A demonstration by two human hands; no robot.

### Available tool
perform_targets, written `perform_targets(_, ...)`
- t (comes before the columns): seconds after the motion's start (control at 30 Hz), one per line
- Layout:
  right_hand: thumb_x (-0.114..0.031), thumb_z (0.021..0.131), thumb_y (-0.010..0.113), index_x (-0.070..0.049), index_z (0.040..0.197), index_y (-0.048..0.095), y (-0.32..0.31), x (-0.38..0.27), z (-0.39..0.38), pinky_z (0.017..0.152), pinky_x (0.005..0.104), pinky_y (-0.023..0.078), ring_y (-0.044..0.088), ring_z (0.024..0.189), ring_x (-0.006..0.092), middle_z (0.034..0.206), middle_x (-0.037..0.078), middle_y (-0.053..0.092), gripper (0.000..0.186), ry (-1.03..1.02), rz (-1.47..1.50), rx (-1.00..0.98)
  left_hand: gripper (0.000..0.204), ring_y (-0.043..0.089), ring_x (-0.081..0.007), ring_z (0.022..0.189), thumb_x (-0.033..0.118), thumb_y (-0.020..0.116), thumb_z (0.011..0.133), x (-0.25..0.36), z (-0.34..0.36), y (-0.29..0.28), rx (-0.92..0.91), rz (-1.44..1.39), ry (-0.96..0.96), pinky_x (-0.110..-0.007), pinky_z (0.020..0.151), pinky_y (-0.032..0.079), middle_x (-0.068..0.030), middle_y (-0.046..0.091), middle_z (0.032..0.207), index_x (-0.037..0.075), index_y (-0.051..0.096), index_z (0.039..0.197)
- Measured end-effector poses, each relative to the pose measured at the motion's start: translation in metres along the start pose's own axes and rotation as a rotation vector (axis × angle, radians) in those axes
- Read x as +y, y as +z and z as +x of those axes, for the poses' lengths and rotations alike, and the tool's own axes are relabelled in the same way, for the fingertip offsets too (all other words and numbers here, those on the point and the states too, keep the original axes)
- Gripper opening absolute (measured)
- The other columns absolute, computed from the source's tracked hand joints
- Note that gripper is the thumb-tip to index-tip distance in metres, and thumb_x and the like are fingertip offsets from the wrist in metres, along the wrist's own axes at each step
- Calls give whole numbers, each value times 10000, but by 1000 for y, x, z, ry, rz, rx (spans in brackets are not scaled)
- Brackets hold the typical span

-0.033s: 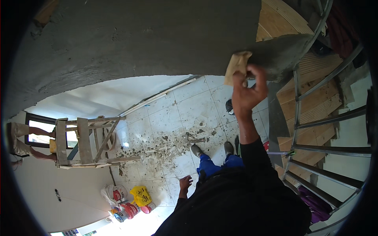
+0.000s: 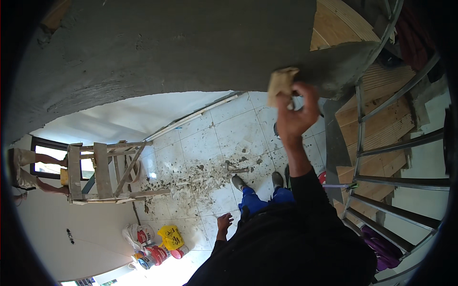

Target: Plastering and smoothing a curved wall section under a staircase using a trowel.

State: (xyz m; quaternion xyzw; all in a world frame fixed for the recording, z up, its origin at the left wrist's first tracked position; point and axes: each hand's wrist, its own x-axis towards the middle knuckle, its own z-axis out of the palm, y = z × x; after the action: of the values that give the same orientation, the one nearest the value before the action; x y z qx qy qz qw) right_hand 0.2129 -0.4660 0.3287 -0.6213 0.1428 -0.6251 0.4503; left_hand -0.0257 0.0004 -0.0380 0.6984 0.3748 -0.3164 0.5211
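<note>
Sponge (image 2: 280, 82), tan and block-shaped, is what I see pressed against the lower edge of the grey cement surface (image 2: 167, 43) overhead. My right hand (image 2: 296, 112) has its fingers (image 2: 310, 97) closed around the sponge, holding it from below with the arm in a black sleeve stretched up to it. Just right of the sponge the cement runs into the underside of wooden stairs (image 2: 381, 124) with a metal railing (image 2: 405, 143). Far below the sponge lies a tiled floor (image 2: 210, 143) with a scatter of dropped cement bits. My left hand (image 2: 224, 222) hangs low by my side, well away from the sponge, fingers loosely spread and holding nothing. Down and left of the sponge stands a wooden scaffold frame (image 2: 102, 171), and lower still a cluster of paint cans (image 2: 155, 252) beside a yellow bag (image 2: 171, 237).
</note>
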Motion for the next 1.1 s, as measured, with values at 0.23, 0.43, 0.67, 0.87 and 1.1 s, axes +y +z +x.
perform_targets(0.23,-7,698,749,-65,972,625,19,-24,23,730,357,430,558,813,210,894,60,612,307,-129,35,-3,315,723,-209,816,247,651,916,6,-10,-5,26,27,-30,-302,576,519,-108,727,1009,1,685,1110)
perform_targets(0.43,22,701,745,-70,978,629,22,-36,12,726,342,438,560,810,204,902,55,604,314,-257,20,-73,319,723,-212,835,241,648,915,0,-8,-1,27,22,-25,-294,570,514,-105,724,1015,6,683,1128)
perform_targets(0.67,-1,679,748,-82,951,635,20,-49,20,816,362,417,590,808,211,875,24,624,306,-514,-72,-302,338,720,-202,814,260,640,914,-16,3,6,-10,14,4,-291,571,506,-95,723,1003,9,687,1136)
perform_targets(0.87,57,665,733,-45,992,627,2,-12,23,702,349,471,589,907,229,958,66,627,358,-196,-85,-140,327,714,-182,776,249,649,903,-21,10,15,3,-60,8,-288,569,512,-89,724,975,15,697,1126)
perform_targets(1.1,-67,659,796,-131,955,664,19,-34,5,824,395,348,560,816,180,846,-5,634,330,-552,-104,-396,312,711,-174,759,247,646,893,-20,14,22,-1,-21,-34,-277,546,504,-82,728,937,14,713,1090)
